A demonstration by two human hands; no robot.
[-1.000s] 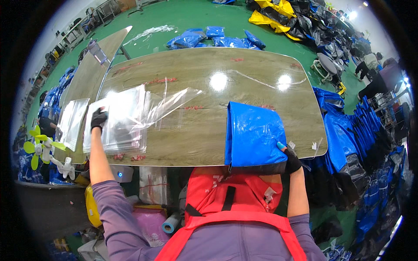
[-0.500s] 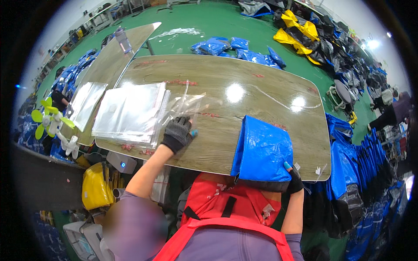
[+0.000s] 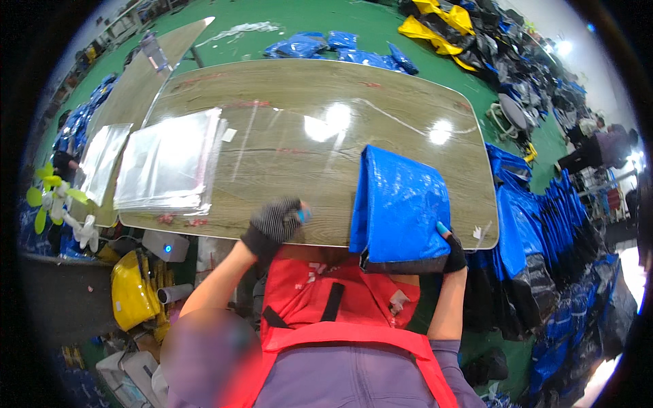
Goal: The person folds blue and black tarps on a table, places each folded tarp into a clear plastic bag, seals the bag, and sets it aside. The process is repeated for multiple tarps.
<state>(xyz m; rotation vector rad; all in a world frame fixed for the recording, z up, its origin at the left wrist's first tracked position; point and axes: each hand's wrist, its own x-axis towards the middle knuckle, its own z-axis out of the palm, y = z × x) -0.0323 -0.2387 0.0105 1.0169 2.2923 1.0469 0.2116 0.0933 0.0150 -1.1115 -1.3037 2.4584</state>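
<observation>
My left hand [image 3: 275, 223], in a dark striped glove with bare fingertips, is closed over the table's near edge. It pinches the near end of a clear plastic bag [image 3: 289, 146], which lies almost invisible on the table apart from its bright creases. On the right, my right hand [image 3: 454, 250], also gloved, grips the lower right corner of a folded blue bag [image 3: 406, 204] with a black lower edge. The thumb is on top; the other fingers are mostly hidden. That blue bag overhangs the table's near edge. Left of both hands lies a stack of clear plastic bags [image 3: 166, 160].
The wood-grain table [image 3: 299, 197] adjoins another table [image 3: 136, 88] bearing a bottle [image 3: 154, 52]. A small green-bladed fan [image 3: 54, 197] stands at left. Blue packages [image 3: 299, 46] lie on the floor beyond. Blue bags [image 3: 520, 231] hang at the right; a person [image 3: 602, 149] is farther off.
My left hand has drawn the clear bag away from the stack, rightward and toward me. My right hand keeps hold of the blue bag, which stands slightly more raised. The view has shifted.
</observation>
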